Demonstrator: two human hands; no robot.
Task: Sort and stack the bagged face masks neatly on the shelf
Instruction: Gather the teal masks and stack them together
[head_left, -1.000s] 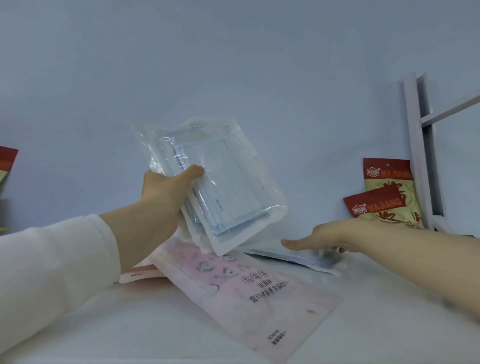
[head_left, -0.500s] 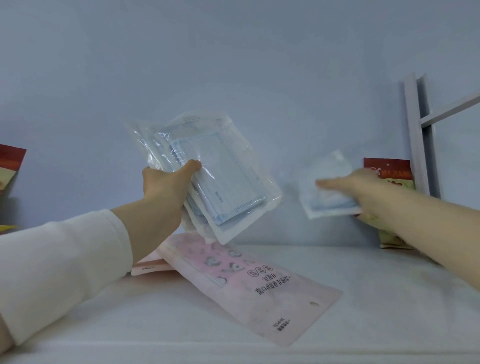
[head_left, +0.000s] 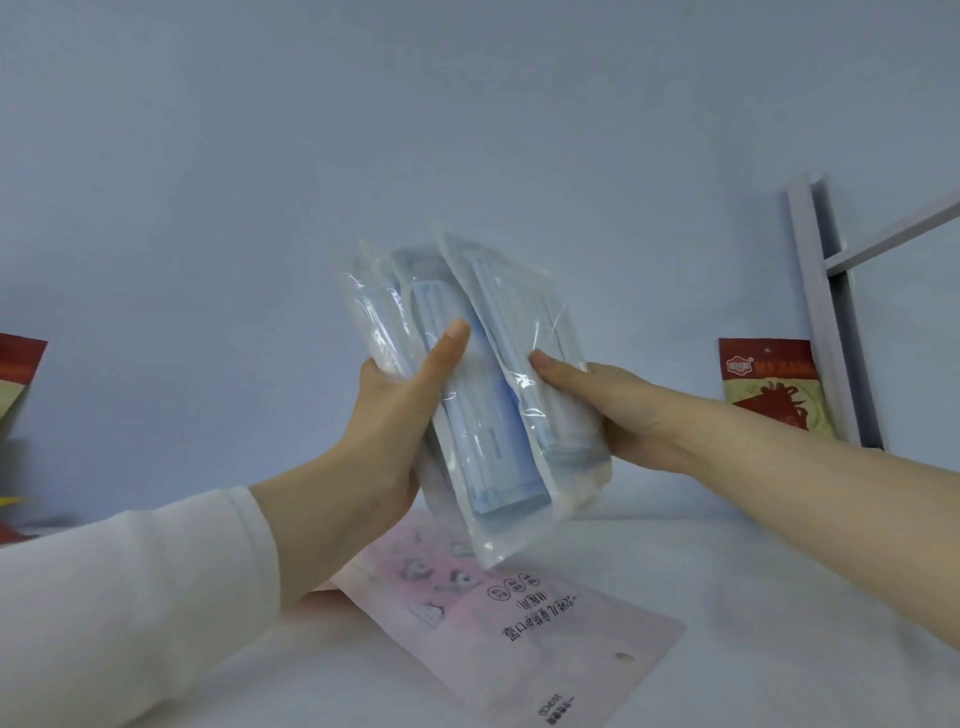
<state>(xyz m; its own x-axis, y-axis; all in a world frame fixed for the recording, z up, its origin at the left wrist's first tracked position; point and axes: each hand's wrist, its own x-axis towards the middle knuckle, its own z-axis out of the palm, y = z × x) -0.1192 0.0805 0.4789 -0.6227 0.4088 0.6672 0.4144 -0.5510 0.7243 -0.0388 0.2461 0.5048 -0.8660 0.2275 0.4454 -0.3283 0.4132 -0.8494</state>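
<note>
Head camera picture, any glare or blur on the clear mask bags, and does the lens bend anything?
Head view: white glare streaks on the clear mask bags, mostly upper left; the red packet at the left edge is blurred; the white shelf post leans, likely wide-angle distortion; soft light, faint shadows.

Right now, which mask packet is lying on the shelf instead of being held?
The pink packet, flat on the shelf. The clear packets of blue masks are held up above it, gripped by the left hand and right hand.
</note>
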